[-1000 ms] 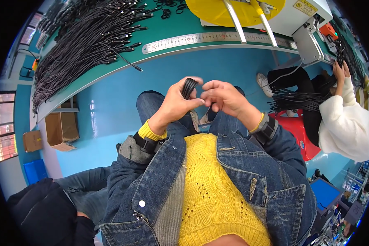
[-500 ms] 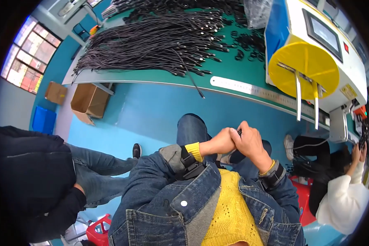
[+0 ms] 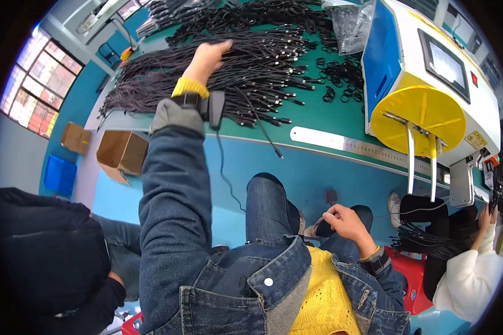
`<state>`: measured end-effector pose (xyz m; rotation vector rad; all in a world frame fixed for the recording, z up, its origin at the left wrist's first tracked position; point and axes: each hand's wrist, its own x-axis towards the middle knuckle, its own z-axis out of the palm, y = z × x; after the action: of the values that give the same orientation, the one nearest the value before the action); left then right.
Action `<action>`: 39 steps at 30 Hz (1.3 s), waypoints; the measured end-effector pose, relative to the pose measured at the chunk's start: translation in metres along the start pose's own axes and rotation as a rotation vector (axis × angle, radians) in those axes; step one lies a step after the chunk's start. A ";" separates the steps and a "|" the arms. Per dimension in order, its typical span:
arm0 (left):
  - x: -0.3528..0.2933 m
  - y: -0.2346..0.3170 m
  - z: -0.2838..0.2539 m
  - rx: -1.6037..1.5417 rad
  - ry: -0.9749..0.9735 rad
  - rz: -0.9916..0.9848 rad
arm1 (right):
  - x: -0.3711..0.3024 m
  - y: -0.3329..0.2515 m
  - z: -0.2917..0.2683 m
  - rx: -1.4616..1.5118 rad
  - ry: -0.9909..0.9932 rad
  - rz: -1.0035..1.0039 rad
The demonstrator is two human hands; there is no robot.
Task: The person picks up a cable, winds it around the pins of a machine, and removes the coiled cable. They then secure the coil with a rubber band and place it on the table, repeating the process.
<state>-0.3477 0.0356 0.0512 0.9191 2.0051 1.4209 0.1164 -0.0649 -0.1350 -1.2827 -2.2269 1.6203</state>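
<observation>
My left hand [image 3: 204,60] is stretched far forward over a thick spread of black cables [image 3: 151,84] with metal plug ends, lying on the green tabletop. Its fingers point to the right, thumb and forefinger apart, touching or just above the cables; no cable shows clearly in its grasp. My right hand [image 3: 347,224] is held low above my lap, fingers curled and thumb pressed to the forefinger. Whatever it pinches, if anything, is too small or hidden to name. One cable [image 3: 262,125] sticks out past the table's front edge.
A steel ruler [image 3: 341,140] lies along the table edge. At the right stands a white machine [image 3: 444,42] with a yellow disc and two prongs. Black loops [image 3: 343,75] lie beside it. People sit or stand either side; a cardboard box [image 3: 120,153] is on the floor.
My hands were together above my lap, with something dark between them. They have parted: the left has reached forward onto the cables, while the right has stayed low.
</observation>
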 end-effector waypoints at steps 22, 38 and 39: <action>-0.046 -0.097 -0.016 0.910 0.110 0.602 | -0.027 0.009 -0.005 -0.099 0.064 -0.035; -0.171 -0.092 -0.061 0.724 0.073 1.020 | -0.020 -0.021 0.003 0.070 0.181 -0.224; -0.174 -0.097 -0.057 0.796 0.087 1.100 | -0.018 -0.036 0.003 0.072 0.171 -0.228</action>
<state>-0.3008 -0.1537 -0.0186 2.6207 2.2266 1.0256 0.1060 -0.0820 -0.1000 -1.0612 -2.1042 1.4378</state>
